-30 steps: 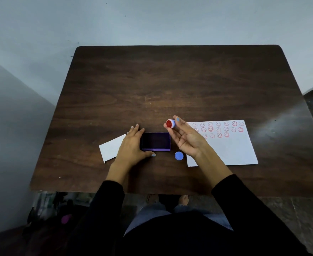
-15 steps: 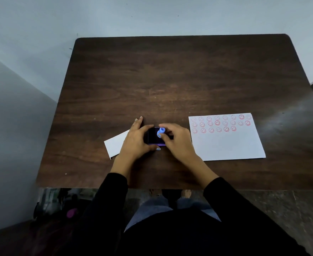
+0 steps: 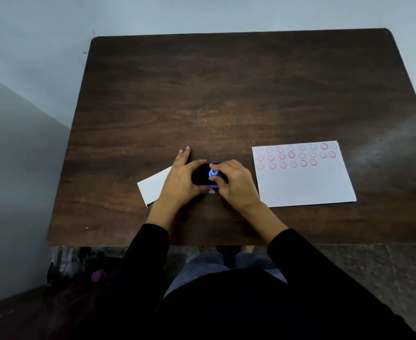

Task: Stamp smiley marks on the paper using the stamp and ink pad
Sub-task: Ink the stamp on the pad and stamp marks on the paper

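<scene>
My right hand point(image 3: 236, 186) pinches a small round blue stamp point(image 3: 213, 173) and presses it down on the dark purple ink pad point(image 3: 203, 179) near the table's front edge. My left hand point(image 3: 180, 180) grips the pad's left side, thumb at its front edge and forefinger over the back. The white paper point(image 3: 307, 187) lies to the right, with three rows of red smiley marks along its top. Most of the pad is hidden under my hands.
A smaller white card point(image 3: 151, 186) lies partly under my left hand. The dark wooden table point(image 3: 226, 94) stands against a pale wall. A stamp cap seen earlier is hidden by my right hand. Dark items sit on the floor at lower left.
My right hand turned the stamp face down and brought it from beside the paper onto the ink pad. My left hand closed around the pad. The camera view shifted slightly.
</scene>
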